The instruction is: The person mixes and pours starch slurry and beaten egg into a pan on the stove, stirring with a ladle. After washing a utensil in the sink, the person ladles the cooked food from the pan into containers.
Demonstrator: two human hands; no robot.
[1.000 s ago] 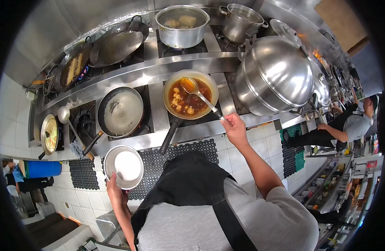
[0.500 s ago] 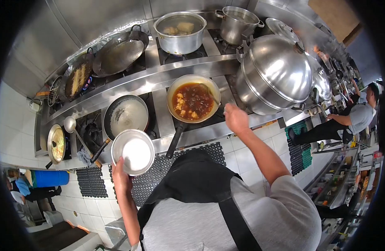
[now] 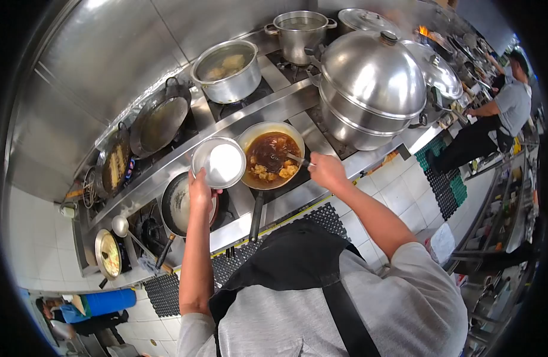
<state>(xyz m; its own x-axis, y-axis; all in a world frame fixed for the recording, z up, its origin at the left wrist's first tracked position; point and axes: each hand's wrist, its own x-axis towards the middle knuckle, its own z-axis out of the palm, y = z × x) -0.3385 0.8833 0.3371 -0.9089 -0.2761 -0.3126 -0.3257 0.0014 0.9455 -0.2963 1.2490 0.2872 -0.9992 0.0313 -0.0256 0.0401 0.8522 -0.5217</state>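
Note:
My left hand (image 3: 200, 191) grips a round metal bowl (image 3: 203, 156) by its near side, with something white inside; I cannot tell whether it is liquid or powder. The bowl is held up beside a frying pan (image 3: 248, 139) on the front burner. Dark brown sauce (image 3: 267, 150) and yellowish lumps (image 3: 287, 171) lie in that pan. Closed around the handle of a metal spoon (image 3: 299, 159), my right hand (image 3: 328, 172) is at the pan's right edge, and the spoon's end dips into the sauce. A second frying pan (image 3: 180, 205) stands partly hidden behind my left hand and forearm.
A large domed steamer (image 3: 372, 77) stands to the right. Behind are an open pot (image 3: 226, 89), a taller pot (image 3: 300, 44) and two woks (image 3: 161, 125). A ladle (image 3: 120, 226) and a small pan (image 3: 109, 256) are at the left. A co-worker (image 3: 503, 107) stands far right.
My right hand has moved onto the spoon and taken hold of it. The bowl in my left hand has moved up and right, close to the sauce pan. The view has turned.

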